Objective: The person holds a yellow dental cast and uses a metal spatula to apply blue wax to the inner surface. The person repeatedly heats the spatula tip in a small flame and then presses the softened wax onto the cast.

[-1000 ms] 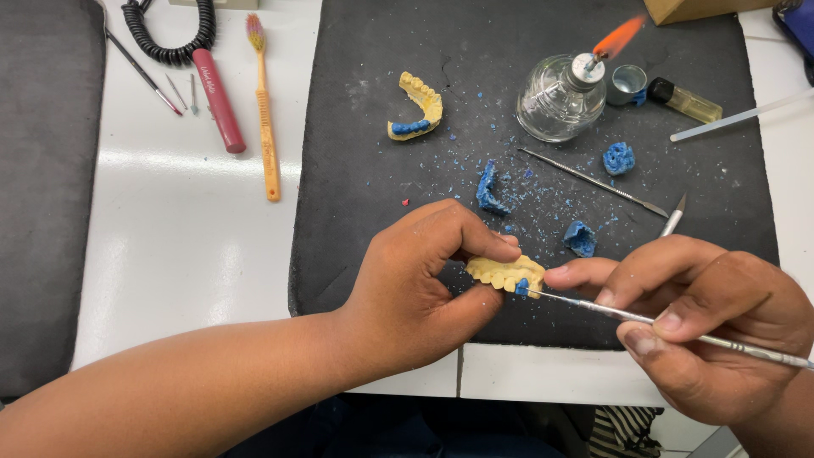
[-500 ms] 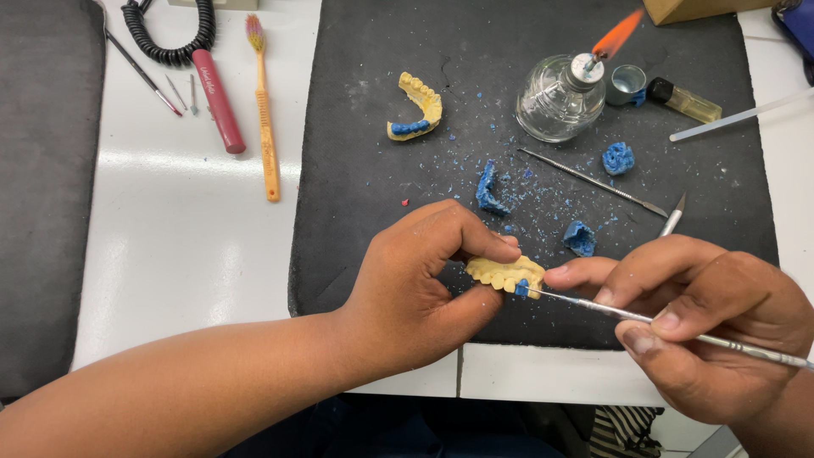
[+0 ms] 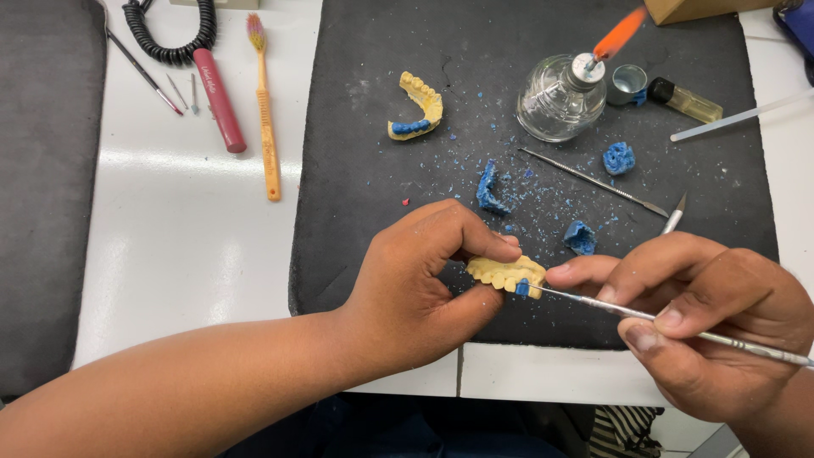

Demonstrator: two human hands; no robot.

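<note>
My left hand (image 3: 420, 280) grips a yellow dental cast (image 3: 506, 273) between thumb and fingers, just above the near edge of a black mat (image 3: 356, 170). My right hand (image 3: 704, 318) holds a thin metal carving tool (image 3: 644, 315) like a pen. Its tip touches a small blue wax spot on the cast's right end. My right index finger rests against the cast.
On the mat lie a second yellow cast with blue wax (image 3: 418, 106), a lit glass spirit lamp (image 3: 564, 95), blue wax lumps (image 3: 489, 188) and crumbs, and metal tools (image 3: 593, 181). An orange toothbrush (image 3: 264, 102), a red pen (image 3: 219, 97) and a coiled cord (image 3: 170, 34) lie on the white table at left.
</note>
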